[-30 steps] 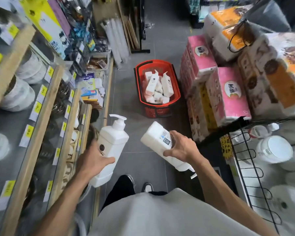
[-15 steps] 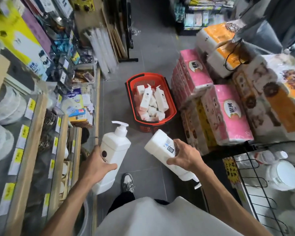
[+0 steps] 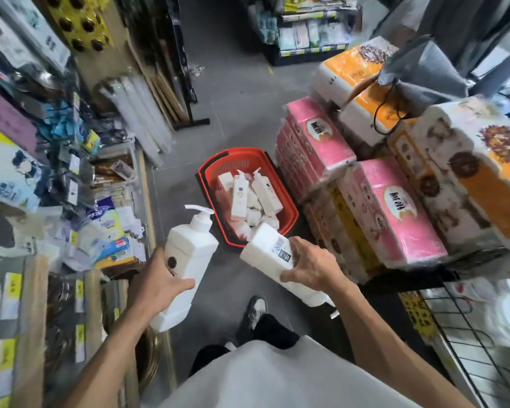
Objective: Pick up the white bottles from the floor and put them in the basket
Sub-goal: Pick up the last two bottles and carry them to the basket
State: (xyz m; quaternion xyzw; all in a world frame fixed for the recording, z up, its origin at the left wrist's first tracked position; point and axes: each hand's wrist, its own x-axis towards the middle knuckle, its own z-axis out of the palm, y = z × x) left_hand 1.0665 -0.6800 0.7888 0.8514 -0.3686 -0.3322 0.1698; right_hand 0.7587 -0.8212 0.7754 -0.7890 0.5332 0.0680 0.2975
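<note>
I am holding one white bottle in each hand, so the picking-up part looks done for this pair. My left grip (image 3: 159, 285) is wrapping its fingers and thumb round the lower body of a pump bottle (image 3: 189, 254), which is standing nearly upright with its nozzle pointing away from me. My right grip (image 3: 309, 267) is clasping a second bottle (image 3: 273, 254) from above; this one is lying tilted, base toward the basket and pump end pointing back down past my wrist. Both bottles are hanging in the air, clear of the floor (image 3: 233, 83).

The red basket (image 3: 212, 160) is sitting on the floor just ahead of me, hard beside the stacked pink tissue packs (image 3: 315, 136). It is already carrying a heap of white bottles (image 3: 239, 195), some leaning, some lying flat, so I am judging a good share of the job as finished. The base of the right-hand bottle is hovering near the basket's closest rim, while the left-hand one is hanging a little to the side of it.

What I am seeing as left: lowering both bottles in and letting go. I am not spotting any more white bottles on the bare floor in this view, though the shelves (image 3: 147, 201) and my own body are hiding part of it.
</note>
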